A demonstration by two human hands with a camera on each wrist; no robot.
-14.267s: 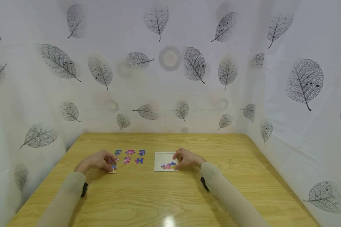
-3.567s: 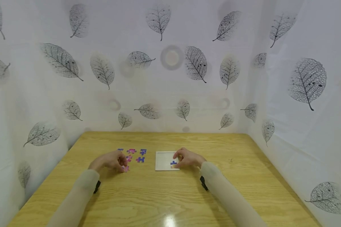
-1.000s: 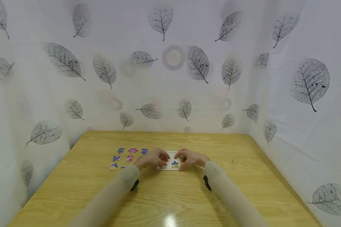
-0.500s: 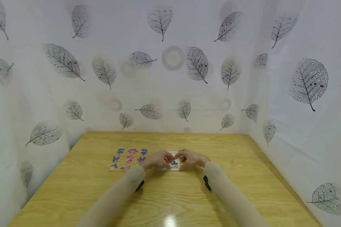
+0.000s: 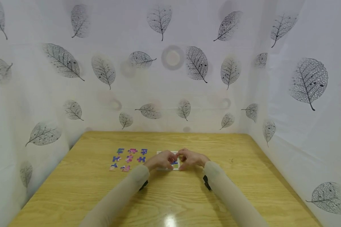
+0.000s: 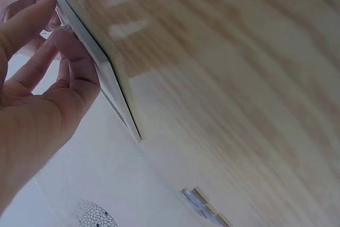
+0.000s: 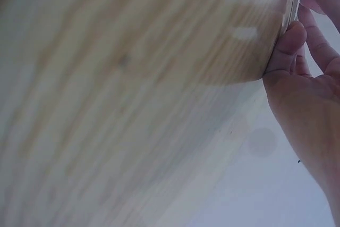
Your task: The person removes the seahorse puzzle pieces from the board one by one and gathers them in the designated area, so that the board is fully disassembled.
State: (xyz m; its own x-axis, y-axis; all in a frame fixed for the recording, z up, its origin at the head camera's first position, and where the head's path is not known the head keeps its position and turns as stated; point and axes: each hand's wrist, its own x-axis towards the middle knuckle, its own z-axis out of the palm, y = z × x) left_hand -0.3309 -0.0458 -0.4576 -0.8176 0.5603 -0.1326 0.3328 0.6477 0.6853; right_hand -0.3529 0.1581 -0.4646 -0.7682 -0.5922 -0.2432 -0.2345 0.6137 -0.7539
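Observation:
A white puzzle board (image 5: 161, 153) lies flat on the table in front of me. On its right side sits one blue and yellow puzzle piece (image 5: 175, 165), partly covered by fingers. My left hand (image 5: 161, 160) is over the board, with thumb and index finger closing on that piece. In the left wrist view the left hand (image 6: 50, 97) has curled fingers above the board's edge (image 6: 114, 81); the piece is hidden there. My right hand (image 5: 192, 158) holds the board's right edge. The right wrist view has its thumb (image 7: 291, 41) against the board's side.
Several loose puzzle pieces (image 5: 129, 158) are laid out in rows on the wooden table (image 5: 170, 192), left of the board. A white curtain with leaf prints (image 5: 196, 64) encloses the table at the back and sides.
The left hand has moved right from the loose pieces to the piece on the board. More pieces lie loose and fewer on the board than in the oldest frame. The right hand stays put.

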